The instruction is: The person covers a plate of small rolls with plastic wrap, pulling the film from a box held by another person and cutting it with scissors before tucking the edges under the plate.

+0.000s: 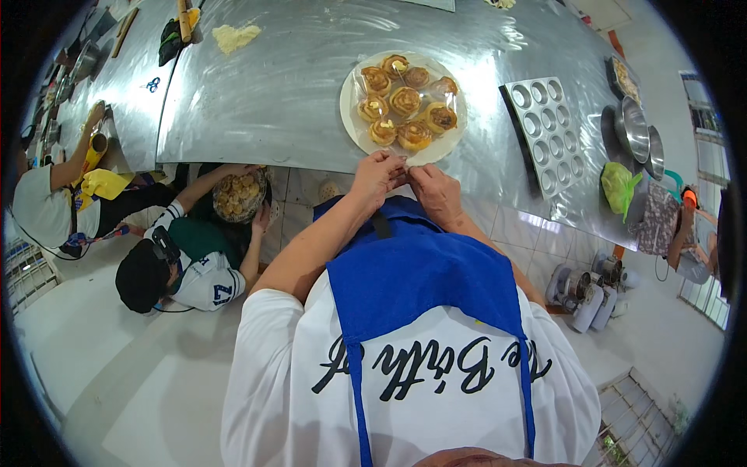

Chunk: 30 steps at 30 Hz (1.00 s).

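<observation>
A round cream plate (351,129) of browned, rose-shaped pastries (405,101) sits near the table's front edge. Clear plastic wrap (429,70) covers the pastries and shines in places. At the plate's near rim, my left hand (376,178) pinches the gathered edge of the plastic between thumb and fingers. Close beside it on the right, my right hand (437,192) has its fingertips closed on the same edge. The exact fold of plastic between the fingertips is too small to make out.
On the steel table (262,111) are a muffin tin (548,131), metal bowls (633,129), a green plastic bag (618,185), spilled flour (234,38) and blue-handled scissors (153,85). At left, a co-worker (192,265) holds a wrapped tray of food (238,197). Stand mixers (589,292) stand low at right.
</observation>
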{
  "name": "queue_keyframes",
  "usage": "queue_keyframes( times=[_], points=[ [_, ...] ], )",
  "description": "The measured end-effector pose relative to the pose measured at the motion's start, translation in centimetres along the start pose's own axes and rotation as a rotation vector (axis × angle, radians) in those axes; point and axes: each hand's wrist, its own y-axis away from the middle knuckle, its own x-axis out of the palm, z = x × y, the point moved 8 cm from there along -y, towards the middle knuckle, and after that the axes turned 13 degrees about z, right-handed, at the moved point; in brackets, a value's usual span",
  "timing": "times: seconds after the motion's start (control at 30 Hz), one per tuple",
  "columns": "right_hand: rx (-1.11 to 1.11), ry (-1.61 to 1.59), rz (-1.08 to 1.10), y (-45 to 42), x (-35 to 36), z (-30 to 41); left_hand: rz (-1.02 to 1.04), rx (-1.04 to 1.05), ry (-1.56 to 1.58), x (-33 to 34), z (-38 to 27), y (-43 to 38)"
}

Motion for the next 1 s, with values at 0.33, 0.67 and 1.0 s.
queue_keyframes(
  times=[0.33,0.67,1.0],
  points=[
    [-0.047,0.005,-0.020,0.1,-0.2,-0.2,-0.038,0.111,0.215,-1.4,0.8,0.5],
    [-0.054,-0.013,-0.006,0.2,-0.1,-0.8,-0.151,0.109,0.188,-2.1,0.6,0.7],
    [-0.069,-0.072,-0.011,-0.2,-0.2,-1.0,-0.200,0.153,0.174,-2.7,0.1,1.7]
  ],
)
